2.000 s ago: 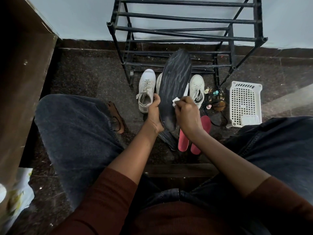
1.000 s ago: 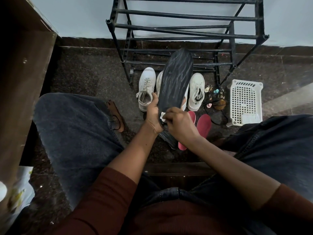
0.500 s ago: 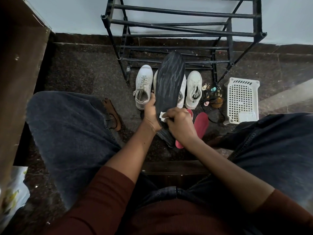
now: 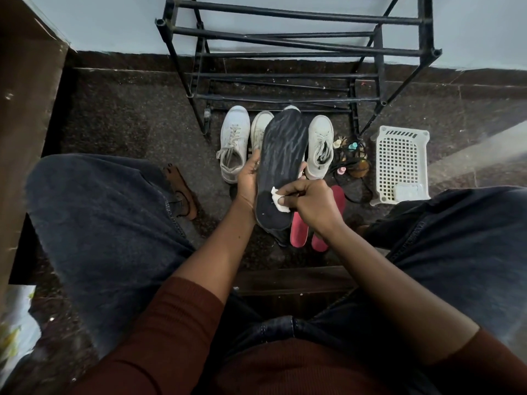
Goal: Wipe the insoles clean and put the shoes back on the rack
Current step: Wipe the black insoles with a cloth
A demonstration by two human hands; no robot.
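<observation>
While the left hand [image 4: 248, 181] grips one black insole [image 4: 285, 149], the right hand [image 4: 313, 203] pinches one wipe [image 4: 278, 199] (two red insoles [image 4: 299, 233] beneath).

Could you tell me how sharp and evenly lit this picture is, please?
Head view: soft, dim light; the black insole and the right hand pinching a white wipe are sharp; the rack bars splay from wide-angle distortion; the right edge is smeared.

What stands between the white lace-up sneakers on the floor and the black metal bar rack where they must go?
Nothing visible on the floor: the white lace-up sneakers stand before the lowest bars of the black metal bar rack. Only the black striped insole, held by the left hand above the middle shoes, hides part of that gap.
</observation>
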